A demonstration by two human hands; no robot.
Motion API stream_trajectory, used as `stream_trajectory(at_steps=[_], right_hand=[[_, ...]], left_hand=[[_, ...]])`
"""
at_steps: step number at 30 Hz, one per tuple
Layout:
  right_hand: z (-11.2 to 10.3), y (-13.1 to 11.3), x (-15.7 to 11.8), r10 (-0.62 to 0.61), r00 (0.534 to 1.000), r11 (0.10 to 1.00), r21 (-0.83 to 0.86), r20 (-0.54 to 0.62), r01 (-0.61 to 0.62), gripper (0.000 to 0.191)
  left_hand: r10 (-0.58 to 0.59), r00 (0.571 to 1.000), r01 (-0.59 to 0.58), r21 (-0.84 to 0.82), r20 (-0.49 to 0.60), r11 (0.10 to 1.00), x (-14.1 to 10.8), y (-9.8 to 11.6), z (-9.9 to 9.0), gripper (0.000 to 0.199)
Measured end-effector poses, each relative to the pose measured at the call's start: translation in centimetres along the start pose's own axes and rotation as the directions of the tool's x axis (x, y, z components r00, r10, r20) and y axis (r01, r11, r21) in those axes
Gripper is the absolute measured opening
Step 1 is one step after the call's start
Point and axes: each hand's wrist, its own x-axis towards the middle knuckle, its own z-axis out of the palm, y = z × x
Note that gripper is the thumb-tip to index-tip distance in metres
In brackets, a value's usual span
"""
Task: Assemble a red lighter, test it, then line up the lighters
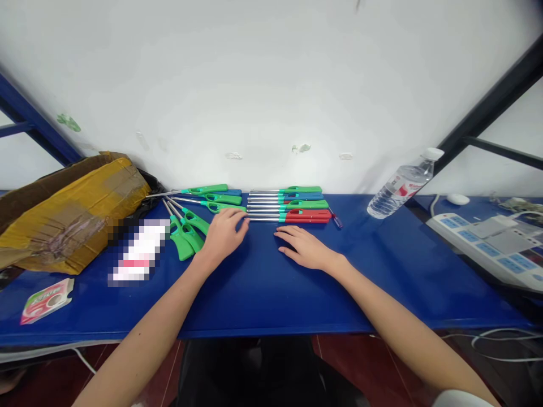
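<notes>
My left hand (224, 233) is beside the metal tips of the lined-up lighters, fingers bent and thumb apart, with nothing visible in its grasp. Just behind it lies a long-nosed green lighter (229, 208), partly covered by my fingers. Several long-nosed lighters lie in a stacked row with handles to the right, among them a red lighter (307, 216) nearest me and a green lighter (311, 204). My right hand (303, 247) rests palm down, fingers spread, on the blue table (271, 294) in front of the red ones. More green lighters (182, 243) are fanned out to the left.
A taped cardboard box (85, 209) and a torn pink-and-green card (46, 301) are at the left. Beside the red handles lies a small purple-handled tool (336, 220). A water bottle (401, 186) and a power strip (487, 243) stand right. The wall (271, 113) borders the back.
</notes>
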Motion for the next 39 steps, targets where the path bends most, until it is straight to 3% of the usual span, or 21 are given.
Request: stream_trajectory(at_steps=[3,6,10,15,20,26,33,36,39], right_hand=[[-0.1,-0.1,0.0,0.003,1.000,1.000,0.004,0.009,-0.003,0.044],[-0.1,-0.1,0.1,0.000,1.000,1.000,0.007,0.006,0.000,0.044],[0.0,0.0,0.0,-0.006,1.000,1.000,0.000,-0.002,0.006,0.043],[0.0,0.0,0.0,-0.003,1.000,1.000,-0.001,0.000,0.003,0.042],[0.0,0.0,0.0,-0.003,1.000,1.000,0.006,-0.005,0.003,0.042],[-0.1,-0.1,0.0,0.005,1.000,1.000,-0.012,0.016,-0.004,0.043],[0.0,-0.1,0.0,0.007,1.000,1.000,0.020,0.005,-0.007,0.042],[0.0,-0.1,0.0,0.003,1.000,1.000,0.017,0.011,-0.003,0.043],[0.0,-0.1,0.0,0.003,1.000,1.000,0.023,0.006,-0.003,0.043]], left_hand=[[-0.232,0.972,0.224,0.175,0.026,0.959,0.2,-1.9,-0.8,0.041],[-0.439,0.879,0.370,0.313,0.189,0.875,0.1,-3.7,-1.4,0.063],[-0.526,0.744,0.359,0.417,0.413,0.835,-0.1,-5.0,-1.8,0.081],[-0.523,0.677,0.301,0.454,0.518,0.839,0.1,-5.1,-2.2,0.072],[-0.502,0.696,0.294,0.433,0.514,0.852,0.0,-5.2,-2.6,0.056],[-0.441,0.781,0.262,0.408,0.442,0.875,-0.1,-5.0,-3.1,0.042],[-0.491,0.826,0.397,0.334,0.276,0.855,0.6,-4.6,-3.6,0.038],[-0.449,0.843,0.342,0.349,0.297,0.872,0.4,-5.1,-3.4,0.044],[-0.433,0.806,0.275,0.392,0.403,0.878,0.0,-5.9,-3.2,0.058]])
